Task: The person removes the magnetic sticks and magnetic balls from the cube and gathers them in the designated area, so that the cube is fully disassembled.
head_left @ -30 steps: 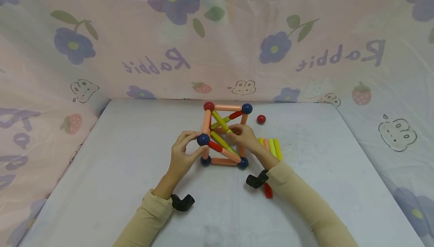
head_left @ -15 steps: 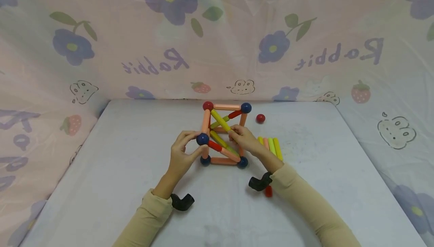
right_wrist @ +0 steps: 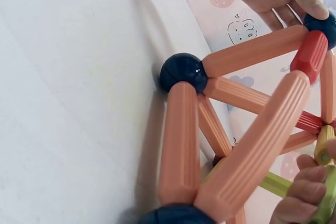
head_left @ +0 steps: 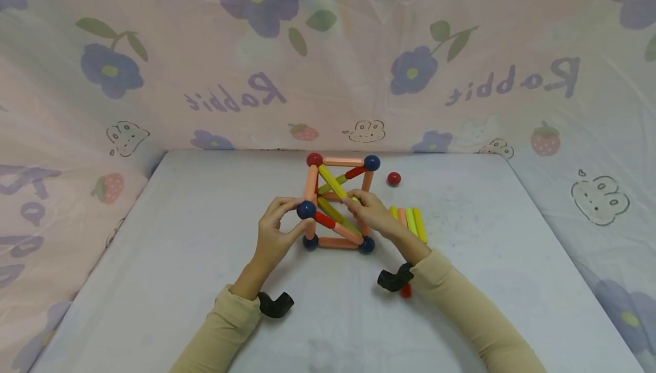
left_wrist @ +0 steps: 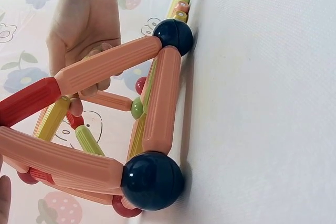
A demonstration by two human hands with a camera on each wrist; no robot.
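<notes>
A cube-like frame of magnetic sticks and balls stands on the white table. My left hand [head_left: 277,233] holds its near upper blue ball [head_left: 306,209] between thumb and fingers. My right hand [head_left: 371,209] is inside the frame's right side, fingers curled round a green magnetic stick [right_wrist: 328,198], partly cut off in the right wrist view. That stick lies close to the free end of a yellow stick [head_left: 332,180], which slants down from the red corner ball [head_left: 315,160]. A red stick [head_left: 325,220] and an orange stick [head_left: 348,233] form another diagonal, toward the lower blue ball [head_left: 366,244].
A loose red ball [head_left: 393,179] lies right of the frame. Several spare sticks [head_left: 419,225] lie side by side beyond the right forearm, with a red stick [head_left: 406,290] nearer. Black curved pieces [head_left: 277,305] sit at both wrists. A printed curtain [head_left: 328,77] encloses the table.
My right hand drew back slightly to the right, then came in again toward the yellow stick's end. The left hand keeps its hold on the blue ball, and the frame stands in place.
</notes>
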